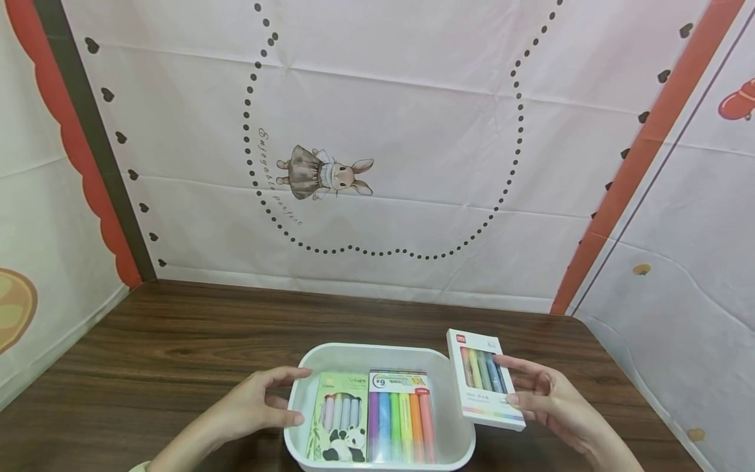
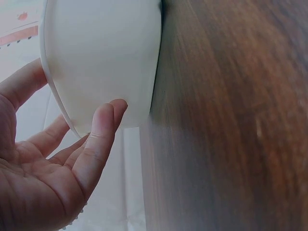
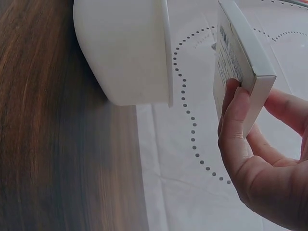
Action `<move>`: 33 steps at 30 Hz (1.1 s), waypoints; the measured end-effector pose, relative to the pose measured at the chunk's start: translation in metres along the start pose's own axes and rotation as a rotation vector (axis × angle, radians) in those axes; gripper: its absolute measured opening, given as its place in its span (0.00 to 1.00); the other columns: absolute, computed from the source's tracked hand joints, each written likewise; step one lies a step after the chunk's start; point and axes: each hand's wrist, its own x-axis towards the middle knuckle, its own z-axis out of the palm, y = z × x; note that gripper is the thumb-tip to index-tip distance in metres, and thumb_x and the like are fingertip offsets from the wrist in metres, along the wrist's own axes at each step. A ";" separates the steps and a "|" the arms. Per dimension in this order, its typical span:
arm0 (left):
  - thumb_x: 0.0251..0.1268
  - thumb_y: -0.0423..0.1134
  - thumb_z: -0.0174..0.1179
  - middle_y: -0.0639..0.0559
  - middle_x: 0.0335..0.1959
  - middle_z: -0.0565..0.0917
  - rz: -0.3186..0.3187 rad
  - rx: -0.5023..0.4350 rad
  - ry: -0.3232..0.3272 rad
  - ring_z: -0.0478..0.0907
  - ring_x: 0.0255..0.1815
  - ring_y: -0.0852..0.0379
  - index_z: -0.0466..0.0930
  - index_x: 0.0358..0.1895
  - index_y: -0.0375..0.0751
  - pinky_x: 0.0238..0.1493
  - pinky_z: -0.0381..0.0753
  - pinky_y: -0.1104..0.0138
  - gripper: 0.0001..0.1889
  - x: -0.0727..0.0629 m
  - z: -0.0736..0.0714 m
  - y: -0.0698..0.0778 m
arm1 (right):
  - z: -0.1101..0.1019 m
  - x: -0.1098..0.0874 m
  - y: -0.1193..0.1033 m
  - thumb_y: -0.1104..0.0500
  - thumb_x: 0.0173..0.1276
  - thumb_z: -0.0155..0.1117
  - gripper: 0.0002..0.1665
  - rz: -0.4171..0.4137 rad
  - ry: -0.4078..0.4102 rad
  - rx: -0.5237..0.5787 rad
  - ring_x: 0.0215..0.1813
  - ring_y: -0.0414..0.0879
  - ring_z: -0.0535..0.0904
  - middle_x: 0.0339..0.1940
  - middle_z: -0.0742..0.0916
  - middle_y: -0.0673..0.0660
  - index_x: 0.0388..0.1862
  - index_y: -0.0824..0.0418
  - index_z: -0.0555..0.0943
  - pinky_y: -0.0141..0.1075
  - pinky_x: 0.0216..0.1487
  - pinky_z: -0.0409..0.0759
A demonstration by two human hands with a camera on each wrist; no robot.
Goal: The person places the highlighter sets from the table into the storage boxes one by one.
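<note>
A white plastic bin (image 1: 451, 436) stands at the table's front. Inside lie a green panda-print box (image 1: 314, 432) of pastel pens and, beside it, a clear pack of thick coloured markers (image 1: 401, 419). My left hand (image 1: 253, 403) grips the bin's left side, fingers at the rim; in the left wrist view, fingertips meet the outer wall (image 2: 106, 53). My right hand (image 1: 551, 400) holds a white windowed box of pastel pens (image 1: 486, 387) by its right edge, tilted over the bin's right rim. Its printed back shows in the right wrist view, with fingers (image 3: 236, 115) against it.
The bin stands on a dark wood-grain table (image 1: 224, 328). Behind the table hangs a pale cloth backdrop (image 1: 413, 144) with a rabbit print and dotted lines. Patterned cloth panels (image 1: 678, 314) close in both sides.
</note>
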 end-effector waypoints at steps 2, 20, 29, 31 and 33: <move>0.48 0.34 0.68 0.19 0.59 0.60 0.000 0.002 0.002 0.80 0.42 0.44 0.60 0.63 0.26 0.37 0.82 0.62 0.38 0.000 0.000 0.000 | 0.001 0.001 0.000 0.73 0.65 0.49 0.29 -0.001 0.001 -0.004 0.49 0.46 0.79 0.49 0.81 0.54 0.57 0.44 0.74 0.38 0.46 0.80; 0.48 0.35 0.68 0.20 0.58 0.61 -0.001 -0.006 -0.006 0.80 0.42 0.45 0.60 0.63 0.26 0.36 0.82 0.62 0.38 0.000 0.000 0.001 | 0.008 0.010 0.003 0.71 0.64 0.52 0.27 0.023 0.031 -0.024 0.47 0.46 0.79 0.48 0.82 0.53 0.54 0.42 0.76 0.38 0.45 0.80; 0.48 0.35 0.69 0.19 0.59 0.59 -0.008 0.004 0.002 0.81 0.41 0.47 0.61 0.63 0.27 0.36 0.82 0.63 0.38 -0.001 0.000 0.001 | 0.011 0.014 0.003 0.71 0.64 0.53 0.27 0.027 0.030 -0.036 0.47 0.46 0.80 0.48 0.82 0.54 0.53 0.42 0.76 0.38 0.45 0.80; 0.48 0.35 0.68 0.19 0.60 0.59 -0.008 0.002 0.003 0.81 0.40 0.47 0.61 0.63 0.27 0.36 0.82 0.63 0.38 0.000 0.000 0.001 | 0.012 0.015 0.004 0.70 0.64 0.54 0.26 0.033 0.040 -0.046 0.46 0.46 0.80 0.47 0.82 0.54 0.53 0.42 0.76 0.39 0.45 0.80; 0.48 0.34 0.68 0.19 0.60 0.59 -0.007 0.000 0.003 0.81 0.40 0.47 0.61 0.63 0.27 0.36 0.82 0.63 0.38 0.000 0.000 0.001 | 0.013 0.016 0.005 0.70 0.64 0.54 0.26 0.038 0.048 -0.054 0.46 0.46 0.80 0.47 0.82 0.54 0.52 0.42 0.76 0.39 0.44 0.80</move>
